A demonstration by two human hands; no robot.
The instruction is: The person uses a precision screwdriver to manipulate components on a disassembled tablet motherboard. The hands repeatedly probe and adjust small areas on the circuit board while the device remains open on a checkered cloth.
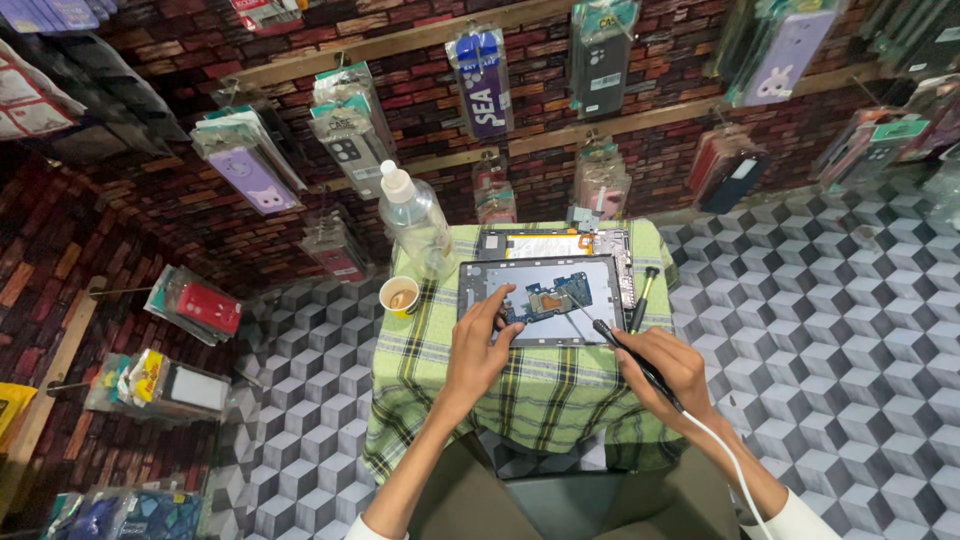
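Note:
An opened tablet back frame [590, 275] lies flat on a small table, with a blue circuit board [538, 300] on it. My left hand [482, 340] rests on the frame's near left edge, fingers touching the circuit board. My right hand [668, 370] grips a black pen-like corded tool [620, 345]; its thin tip reaches toward the board's right side. A white cable [730, 460] trails from the tool along my right forearm.
The table has a green plaid cloth [420, 360]. On it stand a clear plastic bottle [415, 220], a paper cup [401, 295], a second opened device [545, 243] behind the frame, and a dark screwdriver [642, 295]. Phone cases hang on the brick-pattern wall [540, 100].

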